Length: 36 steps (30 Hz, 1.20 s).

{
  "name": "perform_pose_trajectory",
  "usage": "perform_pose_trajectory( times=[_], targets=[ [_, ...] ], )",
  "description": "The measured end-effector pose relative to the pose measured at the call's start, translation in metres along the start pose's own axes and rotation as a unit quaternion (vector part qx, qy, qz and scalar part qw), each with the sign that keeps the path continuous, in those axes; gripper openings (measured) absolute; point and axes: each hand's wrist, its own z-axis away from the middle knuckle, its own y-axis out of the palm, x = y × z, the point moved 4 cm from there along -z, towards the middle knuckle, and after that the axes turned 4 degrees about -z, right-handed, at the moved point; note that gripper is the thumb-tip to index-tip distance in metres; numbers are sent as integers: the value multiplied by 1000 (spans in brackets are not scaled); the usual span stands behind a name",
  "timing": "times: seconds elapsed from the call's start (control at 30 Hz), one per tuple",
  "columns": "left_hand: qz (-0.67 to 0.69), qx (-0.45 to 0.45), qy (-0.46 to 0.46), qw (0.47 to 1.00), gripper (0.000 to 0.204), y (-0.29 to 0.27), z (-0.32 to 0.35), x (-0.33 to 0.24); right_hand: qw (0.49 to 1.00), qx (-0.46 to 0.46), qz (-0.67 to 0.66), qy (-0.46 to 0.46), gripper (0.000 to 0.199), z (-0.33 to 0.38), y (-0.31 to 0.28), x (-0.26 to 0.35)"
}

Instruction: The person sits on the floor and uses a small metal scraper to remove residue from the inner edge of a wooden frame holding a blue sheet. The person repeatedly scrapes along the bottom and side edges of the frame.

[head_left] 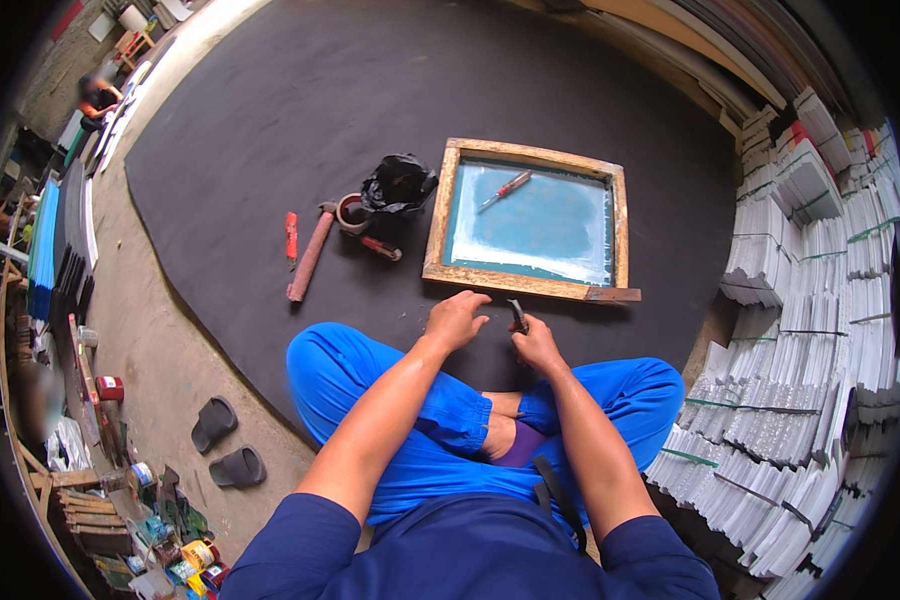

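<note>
My right hand (pixel 537 344) is closed around a short dark hand tool (pixel 518 317) that looks like pliers, its tip pointing away from me. My left hand (pixel 457 320) is apart from it, with fingers stretched and thumb spread, holding nothing. Just beyond both hands lies a wooden-framed screen (pixel 436 230) with teal mesh and whitish smears; neither hand touches it. On the mesh rests a screwdriver (pixel 505 191) with a red and clear handle. A hammer (pixel 311 258) with a reddish handle lies to the left, beside a red box cutter (pixel 291 240).
A tape roll (pixel 351 213), a black plastic bag (pixel 398 184) and another red-handled tool (pixel 381 248) sit left of the screen. Bundled white sheets (pixel 800 330) are stacked at the right. Black slippers (pixel 238 467) lie off the dark mat (pixel 300 110). Someone (pixel 98 100) is far left.
</note>
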Motion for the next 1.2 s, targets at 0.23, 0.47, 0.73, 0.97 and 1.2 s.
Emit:
perform_pose_trajectory(
  times=[0.23,0.47,0.73,0.97,1.2],
  targets=[
    [-104,4,54,993,17,4,1,19,987,140,-66,49,27,12,53,15],
    [-165,89,-66,980,16,-6,0,40,953,261,-106,109,43,4,68,8],
    [-214,206,-217,930,39,-14,7,40,985,56,-88,139,22,-22,10,-16],
    [-194,206,-223,933,50,-12,5,29,982,-42,81,164,19,-42,-49,-6],
    [-177,205,-212,939,50,-11,3,25,981,-51,85,165,20,-42,-53,11]
  ],
)
